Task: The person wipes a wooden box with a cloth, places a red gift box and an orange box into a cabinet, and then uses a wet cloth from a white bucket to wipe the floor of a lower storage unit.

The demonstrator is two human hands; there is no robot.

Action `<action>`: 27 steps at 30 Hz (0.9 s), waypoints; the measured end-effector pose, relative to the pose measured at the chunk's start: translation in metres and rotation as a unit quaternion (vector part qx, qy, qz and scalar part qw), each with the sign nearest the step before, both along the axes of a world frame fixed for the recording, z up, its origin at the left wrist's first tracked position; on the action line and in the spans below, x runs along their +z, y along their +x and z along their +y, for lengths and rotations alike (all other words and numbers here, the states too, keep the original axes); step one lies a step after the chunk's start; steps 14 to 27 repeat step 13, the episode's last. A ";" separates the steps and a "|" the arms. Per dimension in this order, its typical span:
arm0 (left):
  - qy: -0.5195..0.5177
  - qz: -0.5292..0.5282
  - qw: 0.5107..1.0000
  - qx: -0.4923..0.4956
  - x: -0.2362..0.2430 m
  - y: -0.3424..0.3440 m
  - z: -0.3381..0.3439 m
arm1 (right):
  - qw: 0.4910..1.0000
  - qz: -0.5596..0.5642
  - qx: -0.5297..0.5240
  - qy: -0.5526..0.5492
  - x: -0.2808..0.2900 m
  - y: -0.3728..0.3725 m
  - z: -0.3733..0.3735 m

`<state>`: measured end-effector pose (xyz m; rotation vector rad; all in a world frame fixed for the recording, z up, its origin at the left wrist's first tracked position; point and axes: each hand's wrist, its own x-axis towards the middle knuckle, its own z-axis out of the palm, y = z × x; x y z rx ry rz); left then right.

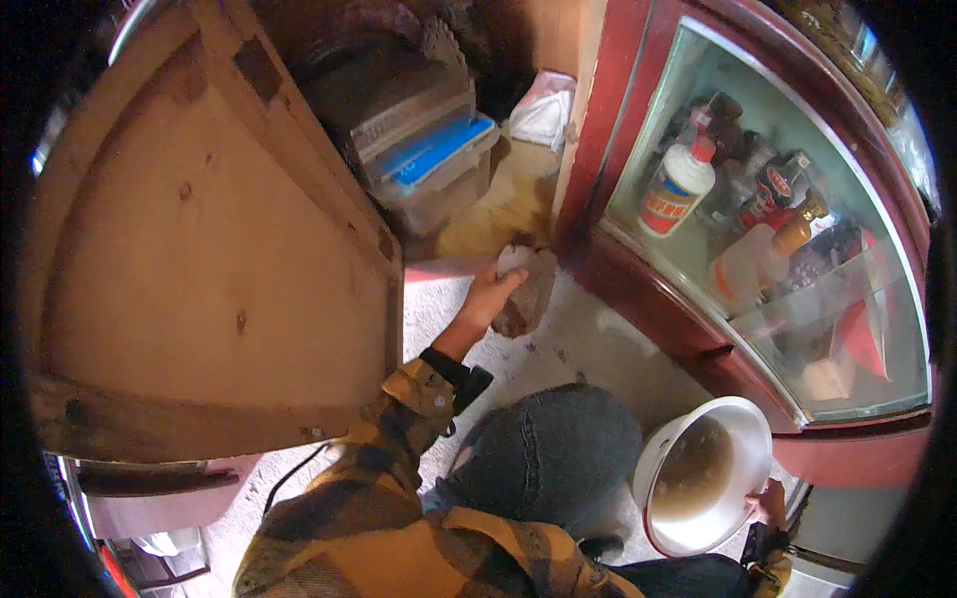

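Note:
My left hand [486,301] reaches to the front edge of the open cupboard. Its thumb and fingers are closed on a small see-through brownish container [536,287], stained with dark dirt. What the container is for, and most of the fingers beneath it, cannot be made out. Down at the right, my right hand [769,503] grips the rim of a white basin [750,429], which stands tilted beside my knee [558,448]. Murky brown water [693,468] lies in the basin.
The wooden cupboard door [219,249] swings wide at the left. Inside the cupboard are clear plastic boxes [439,184] with a blue item [439,149], and a white bag [543,110]. At the right, a red-framed glass cabinet [638,130] holds several bottles [678,184].

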<state>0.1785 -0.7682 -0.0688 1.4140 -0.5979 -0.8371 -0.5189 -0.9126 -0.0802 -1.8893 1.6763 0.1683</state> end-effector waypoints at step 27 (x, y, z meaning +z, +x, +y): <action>-0.113 0.223 0.965 -0.084 0.014 -0.046 -0.001 | 0.888 -0.389 0.187 0.159 0.161 0.354 0.015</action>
